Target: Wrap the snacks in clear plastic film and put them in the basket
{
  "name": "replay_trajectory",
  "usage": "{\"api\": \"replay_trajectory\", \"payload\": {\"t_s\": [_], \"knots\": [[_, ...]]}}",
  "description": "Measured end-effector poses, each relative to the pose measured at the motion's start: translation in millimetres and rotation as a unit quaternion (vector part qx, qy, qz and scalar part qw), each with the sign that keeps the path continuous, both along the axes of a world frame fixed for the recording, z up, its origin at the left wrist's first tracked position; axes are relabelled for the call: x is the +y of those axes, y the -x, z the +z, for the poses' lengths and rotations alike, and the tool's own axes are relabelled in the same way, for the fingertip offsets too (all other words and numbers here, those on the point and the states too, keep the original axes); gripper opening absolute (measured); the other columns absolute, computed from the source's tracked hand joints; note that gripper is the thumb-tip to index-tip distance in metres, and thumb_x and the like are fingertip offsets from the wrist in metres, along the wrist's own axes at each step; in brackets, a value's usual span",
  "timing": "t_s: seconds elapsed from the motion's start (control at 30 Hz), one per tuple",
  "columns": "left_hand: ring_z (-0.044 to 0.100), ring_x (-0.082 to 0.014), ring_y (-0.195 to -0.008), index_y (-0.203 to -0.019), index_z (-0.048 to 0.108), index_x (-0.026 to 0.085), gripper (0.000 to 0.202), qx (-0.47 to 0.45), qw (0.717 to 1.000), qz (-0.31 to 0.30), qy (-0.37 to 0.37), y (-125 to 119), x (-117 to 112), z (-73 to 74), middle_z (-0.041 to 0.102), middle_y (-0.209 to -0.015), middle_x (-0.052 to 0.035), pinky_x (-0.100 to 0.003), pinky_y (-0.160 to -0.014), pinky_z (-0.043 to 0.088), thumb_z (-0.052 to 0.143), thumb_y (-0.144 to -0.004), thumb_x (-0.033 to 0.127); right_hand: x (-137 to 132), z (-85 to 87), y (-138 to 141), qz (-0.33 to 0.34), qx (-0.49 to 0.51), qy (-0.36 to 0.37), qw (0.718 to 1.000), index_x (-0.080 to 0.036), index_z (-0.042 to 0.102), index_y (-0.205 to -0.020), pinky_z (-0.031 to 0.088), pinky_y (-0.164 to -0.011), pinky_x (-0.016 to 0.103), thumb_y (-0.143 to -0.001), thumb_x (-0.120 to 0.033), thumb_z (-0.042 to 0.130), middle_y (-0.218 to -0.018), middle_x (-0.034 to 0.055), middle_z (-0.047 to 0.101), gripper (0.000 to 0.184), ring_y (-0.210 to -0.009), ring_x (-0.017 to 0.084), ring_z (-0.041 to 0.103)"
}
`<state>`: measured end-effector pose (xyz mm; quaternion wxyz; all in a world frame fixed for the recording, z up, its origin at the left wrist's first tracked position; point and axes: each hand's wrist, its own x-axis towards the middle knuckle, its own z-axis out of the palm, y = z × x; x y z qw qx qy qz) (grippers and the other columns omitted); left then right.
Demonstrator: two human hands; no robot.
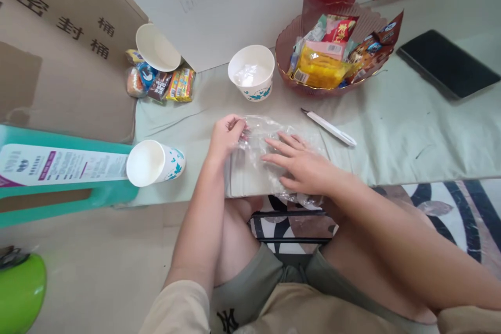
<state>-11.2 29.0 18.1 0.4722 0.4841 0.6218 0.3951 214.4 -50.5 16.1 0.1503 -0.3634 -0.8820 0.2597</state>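
A clear plastic bag (256, 164) lies spread near the front edge of the cloth-covered table. My left hand (228, 135) pinches its left corner, where a small reddish patch shows by the fingertips. Over the right part of the bag, my right hand (299, 162) lies flat with the fingers spread. Just beyond the bag stands a white paper cup (260, 91) with blue leaf print and some clear plastic inside. A white pen-like cutter (331, 128) with a dark tip lies to the right of the bag.
A pink glass bowl (285, 57) of snack packets stands at the back. A black tablet (450, 65) lies far right. Left are another paper cup (156, 163), a tilted cup (156, 47) over small snacks (182, 83), a cardboard box (78, 62) and a teal-and-white container (113, 135).
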Motion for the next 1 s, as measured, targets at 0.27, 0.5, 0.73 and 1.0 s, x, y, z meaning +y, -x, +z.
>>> {"api": "replay_trajectory", "payload": {"t_s": [0.27, 0.5, 0.73, 1.0], "knots": [[0.053, -0.0080, -0.047, -0.070, 0.064, 0.020, 0.013, 0.028, 0.998, 0.038, -0.041, 33.7, 0.9, -1.7, 0.065, -0.058, 0.0041, -0.017, -0.049, 0.040, 0.066, -0.078, 0.011, 4.5, 3.7, -18.1, 0.069, -0.064, 0.101, 0.990, -0.032, 0.082, -0.108, 0.020, -0.121, 0.081, -0.080, -0.010, 0.064, -0.167, -0.0008, 0.043, 0.040, -0.160, 0.047, 0.022], [0.049, -0.0075, -0.049, -0.080, 0.059, 0.021, 0.016, 0.027, 0.988, 0.118, -0.090, 50.5, 7.5, -16.6, 0.051, -0.059, 0.0065, -0.019, -0.048, 0.036, 0.074, -0.084, 0.026, 5.3, -1.0, -23.1, 0.076, -0.026, 0.118, 0.990, -0.032, 0.084, -0.084, 0.017, -0.122, 0.082, -0.078, -0.017, 0.071, -0.161, -0.0030, 0.052, 0.021, -0.160, 0.046, 0.024], [0.062, -0.0260, -0.124, -0.110, 0.063, 0.025, 0.034, 0.210, 0.926, 0.059, -0.308, 35.6, -35.1, 12.9, 0.066, -0.123, -0.0081, -0.039, -0.105, 0.051, 0.077, -0.080, 0.033, 2.1, 0.8, -20.6, 0.039, -0.013, 0.113, 0.993, -0.027, 0.080, -0.077, 0.026, -0.119, 0.082, -0.081, -0.020, 0.068, -0.153, 0.0005, 0.061, 0.015, -0.158, 0.047, 0.029], [0.063, -0.0298, -0.128, -0.140, 0.058, 0.026, 0.069, 0.236, 0.912, -0.276, -0.193, -15.9, -67.9, 8.9, 0.073, -0.121, -0.0059, -0.053, -0.128, 0.029, 0.070, -0.073, 0.014, -0.1, -7.3, -19.7, 0.039, 0.007, 0.076, 0.996, -0.029, 0.079, -0.075, 0.026, -0.120, 0.081, -0.080, -0.021, 0.066, -0.151, -0.0013, 0.063, 0.016, -0.158, 0.045, 0.031]]}}
